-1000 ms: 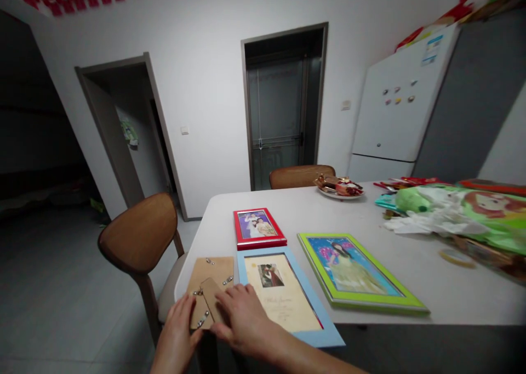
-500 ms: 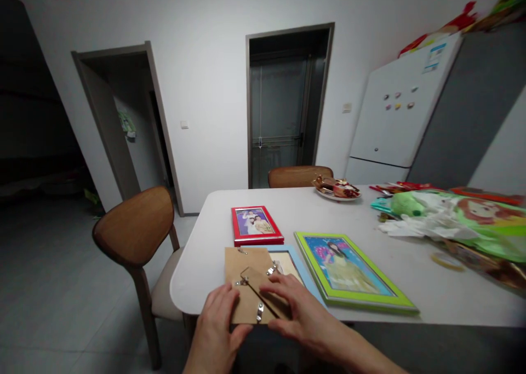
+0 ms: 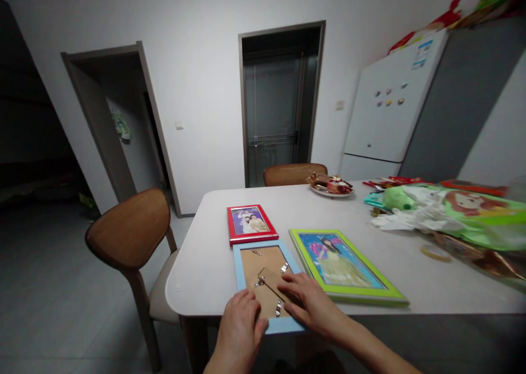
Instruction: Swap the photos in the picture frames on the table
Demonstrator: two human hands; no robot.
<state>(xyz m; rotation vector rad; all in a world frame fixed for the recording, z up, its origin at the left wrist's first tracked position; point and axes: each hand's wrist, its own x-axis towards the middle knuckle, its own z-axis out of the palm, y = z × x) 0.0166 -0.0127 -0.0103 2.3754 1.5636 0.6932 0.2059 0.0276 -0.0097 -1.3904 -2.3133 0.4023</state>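
A brown picture frame backing board (image 3: 267, 300) lies within the light blue photo frame (image 3: 239, 267), near the table's front edge. Metal clips and a wire hook show on the board, and a flap stand (image 3: 273, 286) is at its middle. My left hand (image 3: 240, 322) holds the lower left corner, fingers on the left side and thumb by the bottom border. From the right, my right hand (image 3: 310, 302) grips the board, its fingertips beside the flap stand. The undersides of both hands are hidden.
A red photo frame (image 3: 232, 226) lies just behind the blue one, a lime green photo frame (image 3: 357, 297) to its right. Farther back are a plate (image 3: 332, 193) of wrapped items, crumpled white tissue (image 3: 405, 217), a green bag (image 3: 489, 228) and a tape roll (image 3: 435, 253). Chairs (image 3: 131, 228) flank the table.
Both hands have lowered the backing board from above the blue frame into it, moving slightly right. The blue border now shows around the board. The camera view has shifted a little.
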